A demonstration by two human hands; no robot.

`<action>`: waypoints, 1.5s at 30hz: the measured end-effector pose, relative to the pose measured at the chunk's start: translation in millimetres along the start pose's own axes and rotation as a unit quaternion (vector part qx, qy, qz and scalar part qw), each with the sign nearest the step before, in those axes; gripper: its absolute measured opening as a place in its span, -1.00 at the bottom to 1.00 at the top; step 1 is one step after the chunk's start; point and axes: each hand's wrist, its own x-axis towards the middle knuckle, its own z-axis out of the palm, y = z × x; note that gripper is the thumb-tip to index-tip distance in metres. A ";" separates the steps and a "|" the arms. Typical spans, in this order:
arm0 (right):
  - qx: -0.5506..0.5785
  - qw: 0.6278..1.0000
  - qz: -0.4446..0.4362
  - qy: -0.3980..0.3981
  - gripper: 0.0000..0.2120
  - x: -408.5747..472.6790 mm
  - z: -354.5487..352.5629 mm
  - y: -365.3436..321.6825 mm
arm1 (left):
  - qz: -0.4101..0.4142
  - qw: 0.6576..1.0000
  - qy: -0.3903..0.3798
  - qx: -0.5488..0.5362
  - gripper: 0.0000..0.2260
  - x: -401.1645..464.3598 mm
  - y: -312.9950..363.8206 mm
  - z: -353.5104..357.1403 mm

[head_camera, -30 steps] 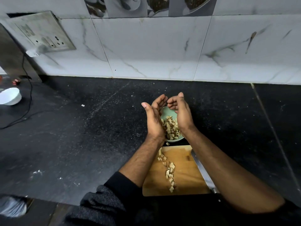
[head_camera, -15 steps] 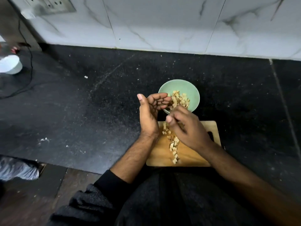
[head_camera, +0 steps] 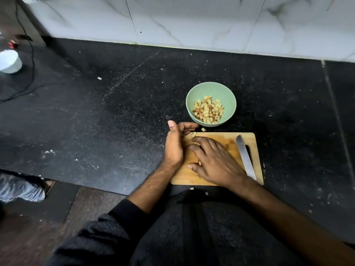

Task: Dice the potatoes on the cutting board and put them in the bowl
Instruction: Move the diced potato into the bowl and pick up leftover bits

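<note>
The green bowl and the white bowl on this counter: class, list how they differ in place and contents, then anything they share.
Place: the green bowl stands just beyond the cutting board, while the white bowl sits at the far left edge, partly cut off.
Contents: the green bowl holds diced potato; the white bowl's inside is not visible.
Shared: both rest on the black counter.

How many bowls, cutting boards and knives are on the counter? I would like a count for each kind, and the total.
Bowls: 2, the green bowl with diced potato and a white bowl at the far left.
Cutting boards: 1, the wooden cutting board.
Knives: 1, the knife lying on the board.
Total: 4
</note>
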 end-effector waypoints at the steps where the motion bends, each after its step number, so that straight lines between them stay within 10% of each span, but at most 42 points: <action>1: -0.002 1.000 0.001 0.007 -0.52 6.9 1.1 1.1 | 0.004 1.000 -0.004 0.001 -0.14 -0.4 -1.8 -1.2; 11: 0.097 0.967 0.178 0.153 -0.75 19.2 0.4 10.8 | 0.031 0.992 -0.021 0.122 -0.15 -2.3 -8.0 -4.7; 23: 0.161 0.958 0.232 0.053 -0.84 61.7 -14.9 42.9 | -0.009 0.980 -0.008 0.201 -0.37 19.7 6.8 -4.4; 28: 0.094 0.968 0.228 -0.035 -0.96 78.2 -21.2 32.9 | 0.020 0.909 -0.114 0.402 -0.84 36.1 26.0 -4.2; 32: 0.092 0.963 0.251 -0.037 -0.92 82.6 -23.6 34.0 | 0.030 0.849 -0.156 0.504 -0.80 47.4 35.3 -2.6; 45: 0.303 0.927 0.218 0.021 -0.78 40.1 -31.1 42.2 | -0.028 0.803 -0.213 0.555 -0.85 67.8 51.5 9.5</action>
